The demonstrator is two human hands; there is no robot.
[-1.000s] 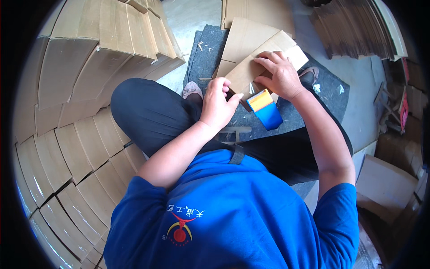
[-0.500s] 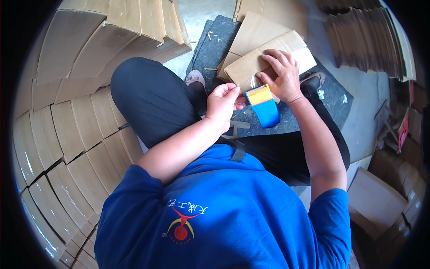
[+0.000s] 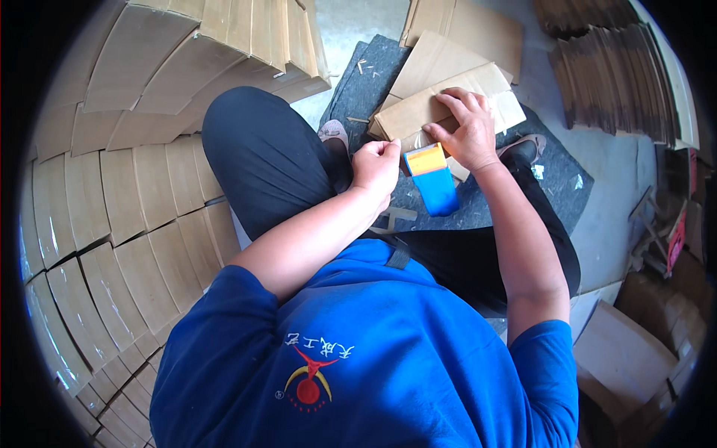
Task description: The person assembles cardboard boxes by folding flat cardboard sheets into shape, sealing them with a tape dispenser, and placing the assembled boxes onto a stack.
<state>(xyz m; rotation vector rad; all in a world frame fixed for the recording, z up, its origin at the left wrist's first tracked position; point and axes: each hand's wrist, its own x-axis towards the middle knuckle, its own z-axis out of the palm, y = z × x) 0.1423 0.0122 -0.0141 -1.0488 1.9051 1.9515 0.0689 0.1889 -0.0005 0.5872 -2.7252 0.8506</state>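
Note:
A narrow, flat brown cardboard box (image 3: 409,117) lies slanted on other cardboard between my feet. My right hand (image 3: 470,133) rests on top of it, fingers apart and thumb toward the near edge. At the box's near left edge, my left hand (image 3: 376,169) is closed in a pinch; what its fingertips hold is too small to make out. A blue and yellow tape dispenser (image 3: 434,188) sits between my hands, its yellow end by the box's near edge. A pale, shiny strip (image 3: 415,142) shows there, partly hidden.
Flat cardboard sheets (image 3: 485,33) lie beyond the box on a dark mat (image 3: 556,168). Stacked cartons (image 3: 119,198) rise at my left. A tall pile of flattened cardboard (image 3: 612,82) stands at the far right, with a light carton (image 3: 626,351) at the near right.
My left fingers have drawn together more tightly at the box edge. The tape dispenser has shifted slightly left and hangs straighter. My right hand stays on the box.

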